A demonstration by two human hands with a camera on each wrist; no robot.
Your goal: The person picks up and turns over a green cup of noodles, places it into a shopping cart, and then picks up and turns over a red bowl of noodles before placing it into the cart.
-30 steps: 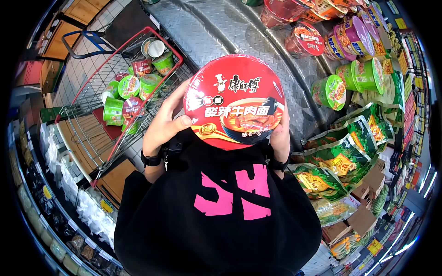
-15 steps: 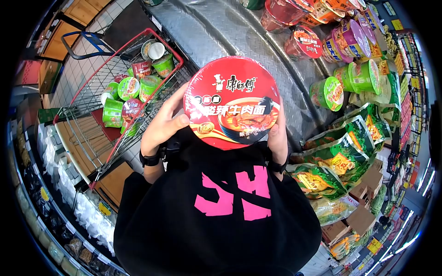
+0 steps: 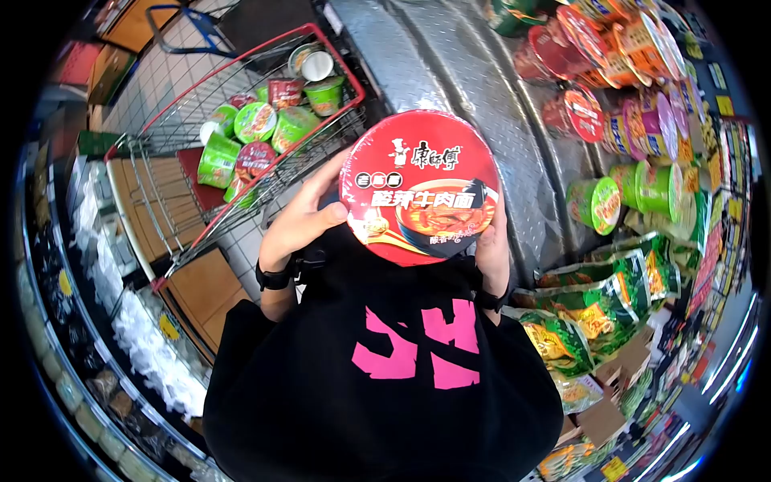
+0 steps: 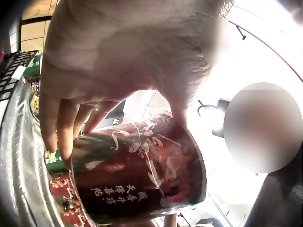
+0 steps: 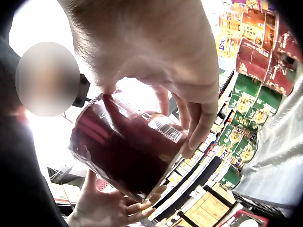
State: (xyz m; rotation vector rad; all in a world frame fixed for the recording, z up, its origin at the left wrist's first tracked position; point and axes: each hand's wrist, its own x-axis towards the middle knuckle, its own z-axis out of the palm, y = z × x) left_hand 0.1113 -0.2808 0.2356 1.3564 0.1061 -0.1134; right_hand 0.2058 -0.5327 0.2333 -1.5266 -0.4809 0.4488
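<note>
A red round instant-noodle tub (image 3: 423, 189) with its lid facing up is held in front of the chest between both hands. The left hand (image 3: 305, 217) grips its left side, thumb near the lid's edge. On the opposite side the right hand (image 3: 493, 249) grips it, fingers mostly hidden behind the tub. In the left wrist view, the left hand (image 4: 123, 56) spans the dark red tub wall (image 4: 137, 175) with thumb and fingers. The right wrist view has the right hand (image 5: 151, 52) round the tub (image 5: 128, 146), near a barcode, with the left hand (image 5: 106, 205) on the far side.
A wire shopping cart (image 3: 173, 128) at the left holds several green and red tubs (image 3: 255, 122). Beyond the hands runs a ridged metal surface (image 3: 450, 68). Along the right stand red tubs (image 3: 573, 112), green tubs (image 3: 594, 204) and green bags (image 3: 594, 309). Shelves (image 3: 96, 353) line the lower left.
In the head view, the cart, metal surface and goods have shifted right, the goods on the right also lower. Both hands still grip the tub, which appears slightly further right.
</note>
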